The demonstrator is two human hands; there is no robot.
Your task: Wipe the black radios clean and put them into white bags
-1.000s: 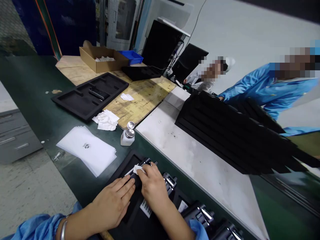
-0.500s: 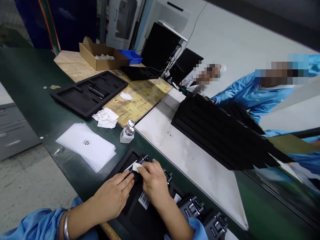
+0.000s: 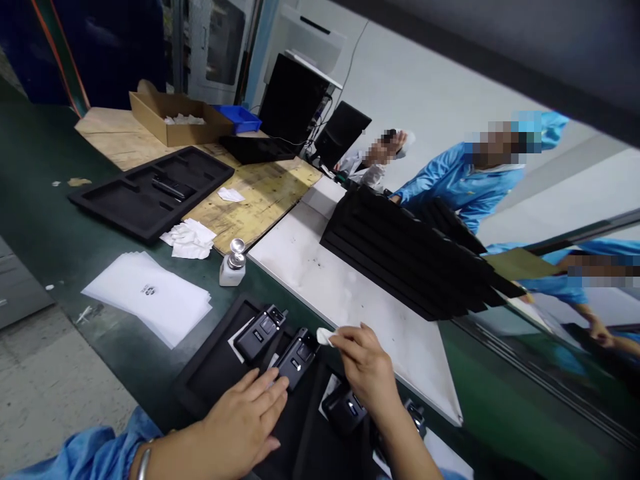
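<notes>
My left hand [image 3: 245,415] lies with its fingers stretched out, their tips at the lower end of a black handheld device [image 3: 295,363]. That device sits in a black foam tray [image 3: 193,381], beside another black handheld device [image 3: 257,335] with a white paper slip under its edge. Pinched between the thumb and fingers of my right hand [image 3: 367,367] is a small white wipe [image 3: 326,337], held just right of the second device's top end. Below my right hand, a further black device [image 3: 344,410] is partly covered by it. My right forearm hides more of the tray.
A metal-topped white bottle [image 3: 233,268] stands behind the tray. White sheets [image 3: 145,297], crumpled wipes [image 3: 190,240] and another foam tray [image 3: 107,203] lie to the left. Stacked black trays [image 3: 400,257] rest on the white board [image 3: 287,243]. Co-workers [image 3: 440,177] are across the table.
My right hand has moved right with the wipe, away from the leftmost device, which now shows. My left hand has shifted onto the second device's lower end. The whole view has shifted slightly.
</notes>
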